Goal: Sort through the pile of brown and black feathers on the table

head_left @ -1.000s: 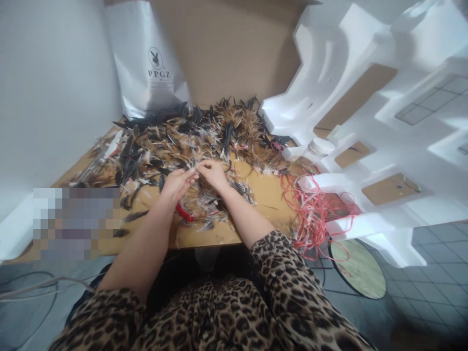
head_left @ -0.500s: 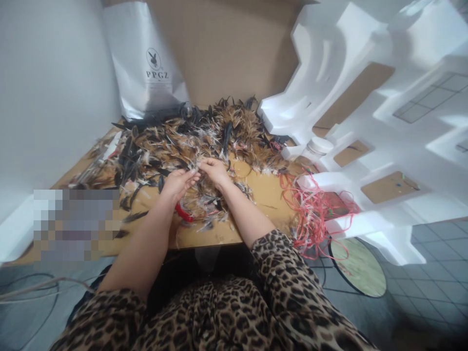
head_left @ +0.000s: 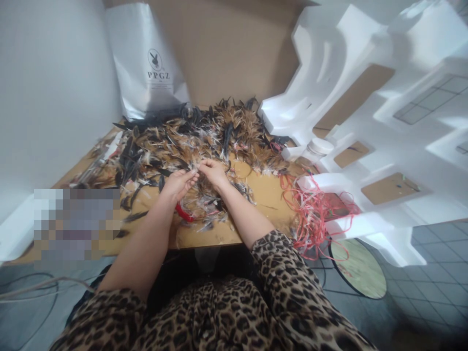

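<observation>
My left hand [head_left: 179, 185] is closed in a pinch above the table, its thumb and fingertips meeting those of my right hand [head_left: 212, 173], which pinches too. Between the fingertips is a small feather [head_left: 198, 165], pale at its base; its outline blends into the feathers behind. A wide heap of brown and black feathers [head_left: 175, 139] spreads just beyond both hands. Below them, between my forearms, lie more loose feathers [head_left: 204, 202] and a curved red band [head_left: 184, 212].
Tangled red-pink strings [head_left: 310, 219] hang over the table's [head_left: 270, 195] right edge. White foam pieces [head_left: 420, 161] rise on the right, with a lidded clear jar [head_left: 317, 150] beside them. A silver bag [head_left: 146, 63] stands at the back. At the lower right is a round stool [head_left: 360, 268].
My hands keep almost the same pinch at the same spot, with only a very slight shift of the fingers. The feathers and other things stay put.
</observation>
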